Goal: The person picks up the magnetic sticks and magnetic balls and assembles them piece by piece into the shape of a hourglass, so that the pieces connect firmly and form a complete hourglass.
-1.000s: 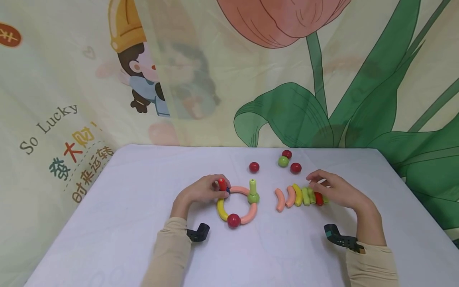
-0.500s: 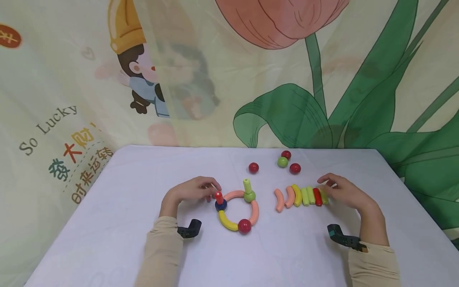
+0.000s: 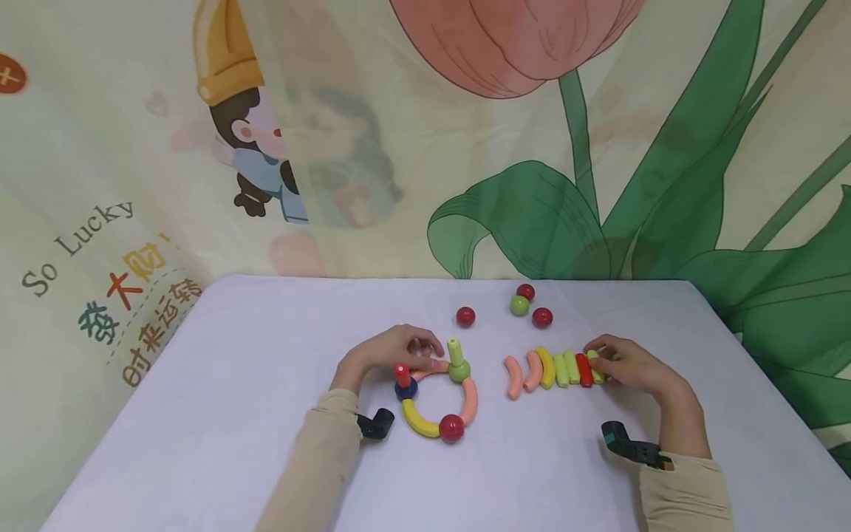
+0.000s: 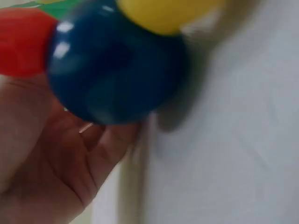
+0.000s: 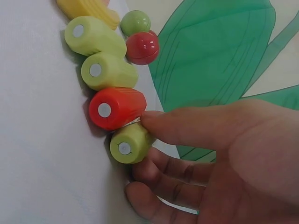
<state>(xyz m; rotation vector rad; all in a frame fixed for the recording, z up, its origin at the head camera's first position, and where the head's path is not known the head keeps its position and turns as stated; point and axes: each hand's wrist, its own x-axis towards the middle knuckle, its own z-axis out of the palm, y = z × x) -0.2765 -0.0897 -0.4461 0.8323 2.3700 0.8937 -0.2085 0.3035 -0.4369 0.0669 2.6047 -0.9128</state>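
A toy ring (image 3: 435, 399) lies on the white table (image 3: 253, 443). It is built of pink arcs, a yellow arc (image 3: 419, 421), a red ball (image 3: 451, 428), a blue ball (image 3: 406, 389) with a red peg (image 3: 402, 374), and a green ball (image 3: 459, 370) with a green peg. My left hand (image 3: 425, 351) curls its fingers over the top pink arc (image 3: 435, 366). In the left wrist view the blue ball (image 4: 112, 65) sits close before my palm (image 4: 56, 163). To the right lies a row of rods (image 3: 552, 369). My right hand (image 3: 608, 362) pinches its end light green rod (image 5: 128, 144), beside the red rod (image 5: 114, 108).
Loose balls lie behind the toys: a red ball (image 3: 465, 316), a green ball (image 3: 519, 304) and two more red balls (image 3: 541, 317). A printed cloth backdrop (image 3: 532, 185) hangs along the table's far edge. Bare tabletop stretches to the left and the front.
My left hand let go of the red peg, drew back, then came forward onto the pink arc. My right hand slid from the row's middle to its right end rod.
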